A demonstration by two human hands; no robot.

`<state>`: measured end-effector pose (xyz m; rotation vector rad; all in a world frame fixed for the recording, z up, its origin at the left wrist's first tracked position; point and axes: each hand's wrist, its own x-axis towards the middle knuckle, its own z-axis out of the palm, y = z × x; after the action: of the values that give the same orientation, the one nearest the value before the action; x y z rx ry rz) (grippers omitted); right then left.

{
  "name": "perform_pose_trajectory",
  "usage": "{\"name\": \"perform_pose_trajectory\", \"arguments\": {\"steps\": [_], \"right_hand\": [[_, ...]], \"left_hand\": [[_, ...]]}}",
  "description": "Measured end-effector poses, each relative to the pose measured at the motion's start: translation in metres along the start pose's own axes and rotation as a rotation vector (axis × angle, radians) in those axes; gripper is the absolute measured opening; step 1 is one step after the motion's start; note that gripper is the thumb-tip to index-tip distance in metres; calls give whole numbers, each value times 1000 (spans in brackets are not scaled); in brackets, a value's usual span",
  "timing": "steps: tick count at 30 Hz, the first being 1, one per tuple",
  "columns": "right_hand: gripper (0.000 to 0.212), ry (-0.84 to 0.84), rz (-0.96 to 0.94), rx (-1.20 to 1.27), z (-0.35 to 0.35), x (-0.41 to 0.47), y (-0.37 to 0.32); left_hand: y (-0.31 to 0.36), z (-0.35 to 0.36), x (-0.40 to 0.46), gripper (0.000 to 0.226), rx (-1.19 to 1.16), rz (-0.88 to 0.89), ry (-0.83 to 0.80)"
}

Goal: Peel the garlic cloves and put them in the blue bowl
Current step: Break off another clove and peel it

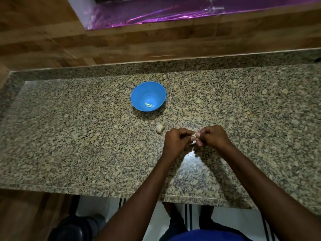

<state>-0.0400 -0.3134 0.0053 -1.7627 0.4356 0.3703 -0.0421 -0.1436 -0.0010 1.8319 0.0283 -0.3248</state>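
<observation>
Together, the left hand and right hand pinched one garlic clove between their curled fingertips. Just beyond the left hand lay the garlic bulb; farther beyond it stood the blue bowl, holding peeled cloves.

A home kitchen, by the look of it: a speckled beige-and-black granite tabletop with a raised granite lip along the back, set against a wall of wood-grain panels. A small blue plastic bowl holding pale peeled garlic cloves stands on the stone. Below the front edge shows a white tiled floor with dark stripes. A sheet of shiny purple foil covers an opening above
</observation>
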Motion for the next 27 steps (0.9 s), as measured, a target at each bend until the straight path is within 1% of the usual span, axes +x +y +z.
{"name": "perform_pose_trajectory", "arguments": {"steps": [2,5,7,10,13,15,17,21,27], "right_hand": [[24,-16,-35,-129,-1,3,-2],[24,-38,-38,-265,-3,5,-6],[22,-61,-27,-266,-4,6,-8],[16,-79,-28,-181,-6,7,-10],[20,-113,-107,-265,-7,6,-10],[18,-138,-149,-328,-8,6,-11],[16,-163,-144,-293,-9,7,-11],[17,-222,-85,-124,-13,7,-10],[19,-346,15,57,-21,9,-5]], "left_hand": [[-3,1,0,21,22,22,9],[-5,1,1,22,40,57,16],[-5,0,2,22,-1,44,12],[-2,-3,3,23,-92,-17,7],[-2,-3,3,16,-129,-55,25],[-1,-3,3,12,-151,-85,49],[0,-1,2,10,-177,-95,64],[3,1,2,10,-228,-89,62],[5,0,7,15,-351,-173,-7]]}}
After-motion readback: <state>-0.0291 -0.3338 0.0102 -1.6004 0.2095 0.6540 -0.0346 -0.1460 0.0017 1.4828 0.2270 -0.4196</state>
